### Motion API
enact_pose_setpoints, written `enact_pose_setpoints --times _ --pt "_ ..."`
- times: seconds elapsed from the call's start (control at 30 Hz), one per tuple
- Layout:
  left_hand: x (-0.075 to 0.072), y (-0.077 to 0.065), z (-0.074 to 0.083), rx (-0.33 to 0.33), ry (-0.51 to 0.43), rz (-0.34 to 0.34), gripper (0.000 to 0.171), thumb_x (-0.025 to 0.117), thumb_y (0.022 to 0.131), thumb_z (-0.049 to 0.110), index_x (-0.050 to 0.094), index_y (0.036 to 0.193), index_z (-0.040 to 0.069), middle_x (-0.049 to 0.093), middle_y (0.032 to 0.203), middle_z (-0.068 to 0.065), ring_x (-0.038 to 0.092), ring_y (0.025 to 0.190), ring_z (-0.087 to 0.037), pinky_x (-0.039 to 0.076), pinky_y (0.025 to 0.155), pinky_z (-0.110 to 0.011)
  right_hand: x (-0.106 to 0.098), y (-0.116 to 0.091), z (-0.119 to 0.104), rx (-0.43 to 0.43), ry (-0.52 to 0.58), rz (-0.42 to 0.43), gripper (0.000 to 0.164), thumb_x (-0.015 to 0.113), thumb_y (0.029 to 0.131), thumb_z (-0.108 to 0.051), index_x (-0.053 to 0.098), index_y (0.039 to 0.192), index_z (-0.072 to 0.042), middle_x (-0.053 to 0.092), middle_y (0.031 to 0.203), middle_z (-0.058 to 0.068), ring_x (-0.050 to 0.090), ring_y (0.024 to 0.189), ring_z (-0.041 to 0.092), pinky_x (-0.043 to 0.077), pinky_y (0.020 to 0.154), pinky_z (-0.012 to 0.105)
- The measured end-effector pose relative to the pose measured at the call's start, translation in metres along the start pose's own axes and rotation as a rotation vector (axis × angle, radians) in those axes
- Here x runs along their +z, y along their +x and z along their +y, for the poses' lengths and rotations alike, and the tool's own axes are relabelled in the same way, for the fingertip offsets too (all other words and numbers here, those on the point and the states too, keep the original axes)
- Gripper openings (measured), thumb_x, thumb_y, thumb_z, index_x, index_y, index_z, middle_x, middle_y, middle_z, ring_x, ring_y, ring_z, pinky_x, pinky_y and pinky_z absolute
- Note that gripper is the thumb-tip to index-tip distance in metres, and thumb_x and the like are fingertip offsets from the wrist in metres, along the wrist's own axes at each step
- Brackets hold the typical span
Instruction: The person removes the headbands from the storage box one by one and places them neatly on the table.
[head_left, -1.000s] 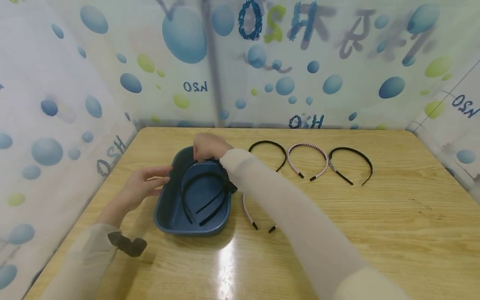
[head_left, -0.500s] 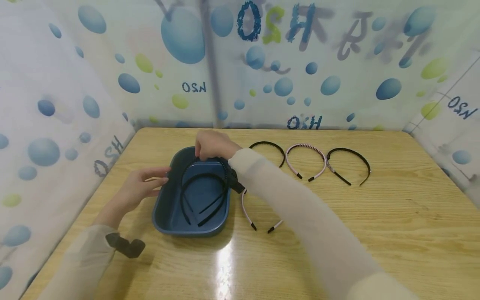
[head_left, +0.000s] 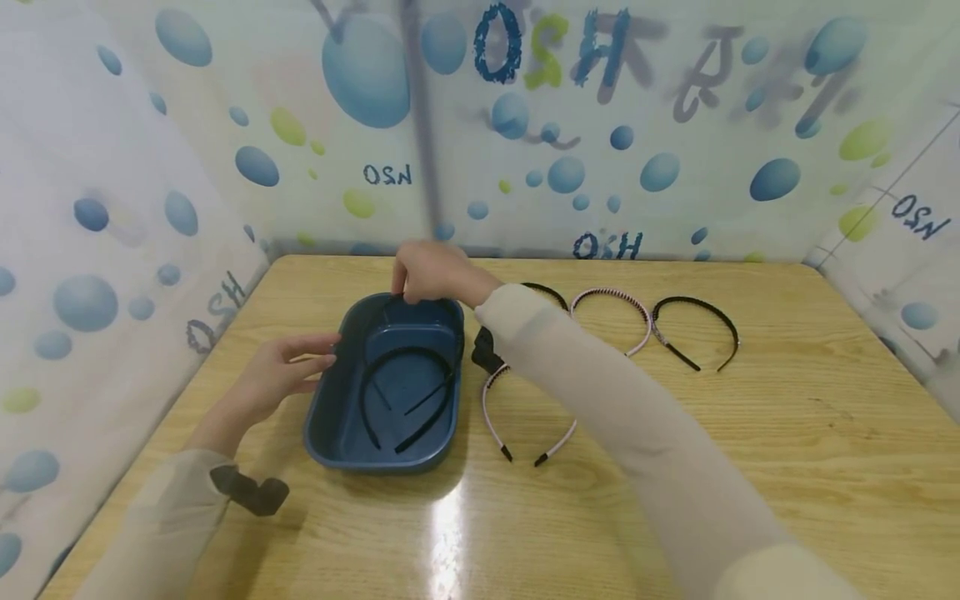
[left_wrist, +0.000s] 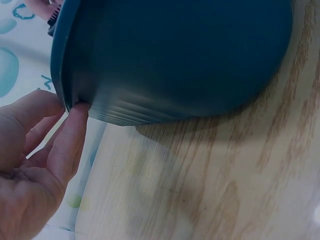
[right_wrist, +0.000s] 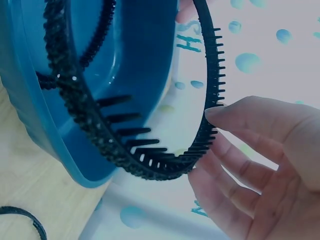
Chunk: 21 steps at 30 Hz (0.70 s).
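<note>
A blue plastic basin (head_left: 324, 450) stands on the left of the table. At its left rim is my left hand (head_left: 281, 375); in the left wrist view the thumb lies under the rim, with the fingers on the rim's other side. My right hand (head_left: 435, 271), above the basin's far end, pinches a black toothed headband (right_wrist: 212, 75) by its curve between thumb and fingers. In the right wrist view this band has a bumpy, sparkling side. The band's ends hang down into the basin. Another black headband (head_left: 363, 400) lies on the basin floor.
On the wooden table (head_left: 750, 467), right of the basin, lie a pale pink headband (head_left: 491, 425), a second pink one (head_left: 647, 317) farther back, and a black headband (head_left: 731, 325). Another black headband (head_left: 551, 293) is partly behind my right sleeve. A bubble-patterned curtain (head_left: 480, 150) hangs behind.
My right hand has risen and shifted slightly right, lifting the black headband's curve toward the far rim. The left hand stays at the basin's left rim.
</note>
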<state>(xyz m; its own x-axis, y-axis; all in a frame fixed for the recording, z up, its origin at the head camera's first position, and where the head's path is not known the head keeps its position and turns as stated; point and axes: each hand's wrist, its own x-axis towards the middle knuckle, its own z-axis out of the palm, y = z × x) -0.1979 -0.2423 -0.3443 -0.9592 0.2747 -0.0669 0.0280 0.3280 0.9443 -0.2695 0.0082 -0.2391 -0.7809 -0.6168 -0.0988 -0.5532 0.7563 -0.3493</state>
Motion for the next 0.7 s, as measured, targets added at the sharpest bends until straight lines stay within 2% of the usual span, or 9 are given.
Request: enact_pose_setpoints --times 0.27,0.47,0.7 --pt "-0.001 0.001 0.0 -0.008 0.027 -0.006 0.051 0.059 0.091 0.015 0.041 0.132 -0.01 0.041 0.133 -0.022 0.053 0.099 0.003 0.051 0.08 -0.029 -0.012 -0.006 0.005 -0.074 0.084 0.0 0.029 0.058 0.078 0.005 0.072 0.098 -0.009 0.066 0.101 0.003 0.058 0.084 0.015 0.046 0.058 0.023" --pt "-0.001 0.001 0.0 -0.016 0.028 -0.014 0.051 0.058 0.092 0.015 0.04 0.133 -0.009 0.037 0.136 -0.025 0.052 0.1 0.004 0.051 0.079 -0.027 -0.02 -0.012 0.008 -0.056 0.069 0.012 0.031 0.057 0.078 0.005 0.072 0.099 -0.012 0.065 0.102 0.001 0.057 0.091 0.014 0.045 0.057 0.023" --pt "-0.001 0.0 0.001 -0.017 0.045 -0.022 0.052 0.058 0.092 0.017 0.04 0.134 -0.008 0.037 0.136 -0.024 0.051 0.102 0.003 0.05 0.08 -0.027 -0.028 -0.024 0.011 -0.065 0.037 0.028 0.031 0.057 0.078 0.004 0.072 0.099 -0.013 0.065 0.103 0.0 0.057 0.092 0.014 0.047 0.062 0.023"
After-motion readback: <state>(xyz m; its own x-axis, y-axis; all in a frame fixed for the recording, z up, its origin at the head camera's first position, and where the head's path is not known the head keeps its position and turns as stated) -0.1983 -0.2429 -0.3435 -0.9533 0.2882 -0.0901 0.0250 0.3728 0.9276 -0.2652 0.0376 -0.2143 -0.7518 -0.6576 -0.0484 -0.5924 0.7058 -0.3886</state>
